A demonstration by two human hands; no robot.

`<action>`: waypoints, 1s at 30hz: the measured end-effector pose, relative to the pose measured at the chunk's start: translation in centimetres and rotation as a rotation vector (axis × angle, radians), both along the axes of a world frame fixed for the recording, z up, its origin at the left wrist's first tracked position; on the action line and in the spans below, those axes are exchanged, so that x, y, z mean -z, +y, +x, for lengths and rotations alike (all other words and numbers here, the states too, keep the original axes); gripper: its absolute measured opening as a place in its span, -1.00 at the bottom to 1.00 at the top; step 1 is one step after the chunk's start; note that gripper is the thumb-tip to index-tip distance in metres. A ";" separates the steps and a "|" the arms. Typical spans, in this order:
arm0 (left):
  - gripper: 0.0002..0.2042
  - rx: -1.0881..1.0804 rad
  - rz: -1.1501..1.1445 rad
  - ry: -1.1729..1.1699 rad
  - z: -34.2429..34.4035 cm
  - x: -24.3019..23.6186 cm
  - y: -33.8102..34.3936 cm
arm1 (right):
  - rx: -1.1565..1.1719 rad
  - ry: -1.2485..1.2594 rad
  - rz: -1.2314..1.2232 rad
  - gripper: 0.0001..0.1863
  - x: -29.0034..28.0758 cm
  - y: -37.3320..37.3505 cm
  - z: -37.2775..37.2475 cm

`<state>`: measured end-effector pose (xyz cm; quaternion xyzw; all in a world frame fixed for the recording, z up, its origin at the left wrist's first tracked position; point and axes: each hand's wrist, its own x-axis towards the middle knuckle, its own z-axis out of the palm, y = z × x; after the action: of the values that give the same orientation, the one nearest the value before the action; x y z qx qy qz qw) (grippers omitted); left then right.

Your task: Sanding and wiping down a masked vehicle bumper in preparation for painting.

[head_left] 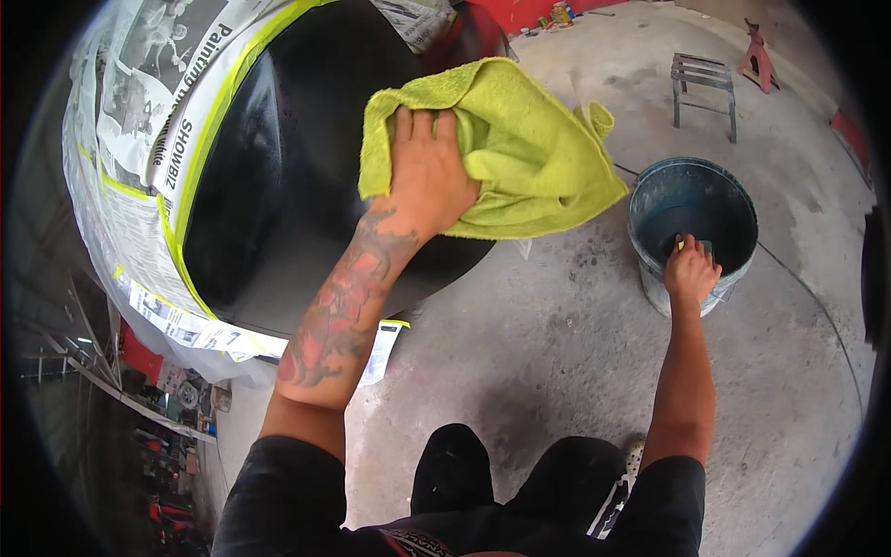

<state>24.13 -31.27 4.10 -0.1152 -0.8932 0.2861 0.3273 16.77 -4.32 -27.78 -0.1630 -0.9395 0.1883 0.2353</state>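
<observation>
My left hand (427,176) holds a yellow-green microfibre cloth (538,158) at the black curved car panel (278,176). Its fingertips are tucked into the cloth's folds, and the rest of the cloth spreads to the right past the panel's edge. Off to the right, my right hand (693,271) reaches over the near rim of a dark bucket (648,200). Its fingers are closed around a small sponge (708,248), yellow on one side and green on the other, mostly hidden by the hand. The bucket's inside looks dark; I cannot tell how much water it holds.
Newspaper (167,111) and clear plastic sheet (88,186), edged with bright yellow tape (190,204), cover the car around the panel. A metal stand (703,72) and a red jack stand (758,60) are at the far right. A thin cable (817,302) crosses the concrete floor.
</observation>
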 end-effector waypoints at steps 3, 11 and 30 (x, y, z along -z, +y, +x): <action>-0.43 -0.141 -0.073 -0.047 -5.0 -0.9 0.6 | -0.019 0.029 -0.029 -0.75 -0.8 -1.3 -0.4; -0.42 0.167 0.163 0.160 7.1 3.0 -5.6 | -0.035 -0.004 0.064 -0.73 0.2 -1.5 -0.6; -0.66 -0.155 1.311 0.939 22.0 11.0 -42.2 | -0.011 -0.181 0.195 -0.51 3.1 -0.1 -3.1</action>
<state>46.12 -73.44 -6.91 0.2944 -0.6539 -0.2553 0.6485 13.67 -4.45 -30.90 -0.1506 -0.9716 0.0819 0.1634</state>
